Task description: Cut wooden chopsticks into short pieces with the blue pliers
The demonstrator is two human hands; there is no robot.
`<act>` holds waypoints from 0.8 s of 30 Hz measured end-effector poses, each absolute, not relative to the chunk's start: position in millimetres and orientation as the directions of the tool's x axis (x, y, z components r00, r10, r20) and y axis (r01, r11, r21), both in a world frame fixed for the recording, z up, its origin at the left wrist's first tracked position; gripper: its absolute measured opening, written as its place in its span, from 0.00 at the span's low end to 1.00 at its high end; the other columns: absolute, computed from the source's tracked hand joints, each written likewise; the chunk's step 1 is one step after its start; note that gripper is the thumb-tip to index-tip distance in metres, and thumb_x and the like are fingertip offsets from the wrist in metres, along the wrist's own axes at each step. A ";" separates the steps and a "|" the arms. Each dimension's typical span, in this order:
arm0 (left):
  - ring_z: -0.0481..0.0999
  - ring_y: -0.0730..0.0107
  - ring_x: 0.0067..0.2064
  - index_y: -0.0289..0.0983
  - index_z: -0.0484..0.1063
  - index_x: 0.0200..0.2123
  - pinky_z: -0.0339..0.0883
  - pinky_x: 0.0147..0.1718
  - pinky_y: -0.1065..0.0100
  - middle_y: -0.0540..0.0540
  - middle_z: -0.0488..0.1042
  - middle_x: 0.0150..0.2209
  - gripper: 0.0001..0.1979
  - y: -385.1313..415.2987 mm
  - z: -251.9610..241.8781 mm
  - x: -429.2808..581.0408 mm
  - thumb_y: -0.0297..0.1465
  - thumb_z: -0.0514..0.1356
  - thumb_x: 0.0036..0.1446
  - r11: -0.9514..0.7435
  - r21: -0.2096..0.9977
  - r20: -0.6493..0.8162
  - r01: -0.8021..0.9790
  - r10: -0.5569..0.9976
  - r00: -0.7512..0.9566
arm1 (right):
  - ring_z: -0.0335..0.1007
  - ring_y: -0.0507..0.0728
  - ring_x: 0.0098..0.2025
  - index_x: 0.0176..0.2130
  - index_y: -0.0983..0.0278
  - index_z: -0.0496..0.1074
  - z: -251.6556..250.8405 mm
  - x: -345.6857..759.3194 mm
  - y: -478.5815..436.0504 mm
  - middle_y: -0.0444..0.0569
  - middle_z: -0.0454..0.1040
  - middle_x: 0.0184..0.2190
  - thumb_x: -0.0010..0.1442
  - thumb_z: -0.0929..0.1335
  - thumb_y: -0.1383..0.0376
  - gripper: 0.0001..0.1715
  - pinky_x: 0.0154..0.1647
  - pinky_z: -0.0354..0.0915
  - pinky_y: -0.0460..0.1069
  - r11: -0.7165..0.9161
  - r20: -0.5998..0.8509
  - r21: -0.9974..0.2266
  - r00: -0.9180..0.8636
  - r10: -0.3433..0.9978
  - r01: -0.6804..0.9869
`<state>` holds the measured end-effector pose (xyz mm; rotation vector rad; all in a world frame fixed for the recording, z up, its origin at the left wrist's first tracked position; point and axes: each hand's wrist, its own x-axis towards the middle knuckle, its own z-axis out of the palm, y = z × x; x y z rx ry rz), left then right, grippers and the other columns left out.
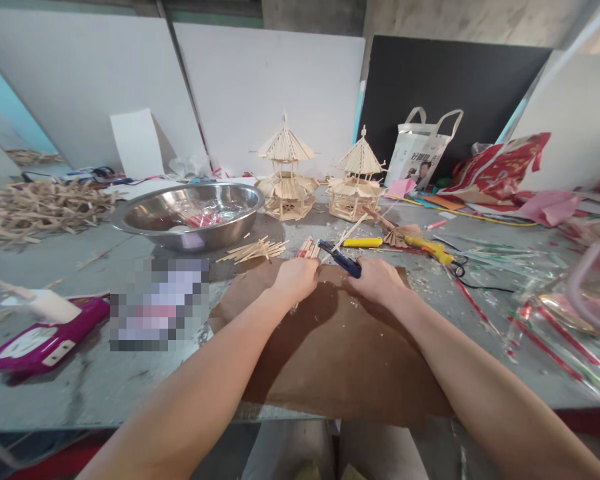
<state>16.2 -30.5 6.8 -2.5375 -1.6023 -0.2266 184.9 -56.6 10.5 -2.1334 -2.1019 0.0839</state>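
Grey tabletop [105, 380] is stretching across the whole view, with a brown cardboard sheet [340, 360] lying at its near edge as a work mat. Behind it a steel bowl [145, 217] is sitting to the left, and two stick-built pagoda models [285, 177] [357, 180] are standing side by side near the back boards, with a white tote bag [420, 157] beside them; its print is too small to read. A loose heap of wooden sticks [35, 210] is lying far left and a magenta device [40, 340] near the front. The left hand [296, 279] is closing around a small bundle of thin sticks [307, 248], just over the far edge of the cardboard. The right hand [377, 280] is gripping a blue-handled cutter [341, 259], its tip pointing at the bundle. A yellow-handled tool [363, 242] is lying just beyond. The sticks are looking light, stiff and easy to snap, so a hold low on the bundle, close to the cut, seems safest. No brand or label is legible anywhere.
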 end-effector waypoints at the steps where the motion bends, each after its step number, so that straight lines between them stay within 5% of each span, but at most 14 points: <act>1: 0.72 0.61 0.34 0.34 0.70 0.31 0.63 0.31 0.65 0.40 0.72 0.28 0.18 -30.7 7.0 16.4 0.35 0.43 0.55 -0.426 -0.029 0.192 0.904 0.885 0.423 | 0.68 0.61 0.34 0.37 0.63 0.67 10.6 184.9 -56.6 0.54 0.72 0.32 0.47 0.60 0.53 0.22 0.30 0.59 0.50 -0.011 0.056 -0.145 0.020 0.998 0.989; 24: 0.71 0.65 0.33 0.35 0.69 0.29 0.60 0.31 0.69 0.41 0.72 0.28 0.19 -24.6 0.8 13.2 0.38 0.42 0.55 -0.455 0.063 0.186 0.888 0.880 0.437 | 0.68 0.61 0.34 0.36 0.63 0.67 6.6 190.4 -54.3 0.53 0.72 0.31 0.46 0.61 0.51 0.23 0.29 0.59 0.49 -0.003 0.086 -0.163 0.018 0.996 0.987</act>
